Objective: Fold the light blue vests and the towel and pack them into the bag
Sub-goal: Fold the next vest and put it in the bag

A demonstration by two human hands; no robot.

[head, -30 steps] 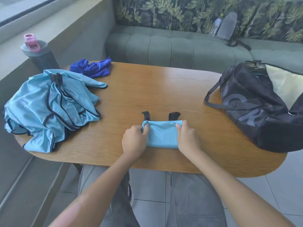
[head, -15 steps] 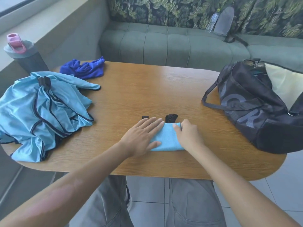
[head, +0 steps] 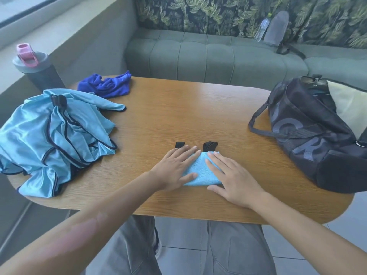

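Head view. We see a folded light blue vest (head: 202, 171) lying near the front edge of an oval wooden table (head: 178, 114), pressed flat under both hands. The left hand (head: 174, 169) lies palm down over the vest's left part, fingers straight and slightly spread, thumb resting on the cloth's near left corner. The right hand (head: 234, 179) lies palm down over the vest's right part, fingers straight, thumb on the table just in front of the cloth. Neither hand grips anything. Two black straps (head: 209, 145) stick out from the far edge of the fold onto the bare wood.

At the table's left end we note an unfolded heap of light blue vests (head: 51, 139) with dark piping, part of it hanging over the edge. Just behind the heap lies a crumpled dark blue towel (head: 107, 86), well apart from the hands. At the right end stands a black duffel bag (head: 317, 135), open at the top, with a pale lining showing; it overhangs the table's right edge.

Beyond the heap stands a grey shaker bottle (head: 39, 70) with a pink cap. A green tufted sofa (head: 214, 58) runs behind the table, and on it, far right, rest a clear water bottle (head: 261, 29) and a grey pouch (head: 277, 28).
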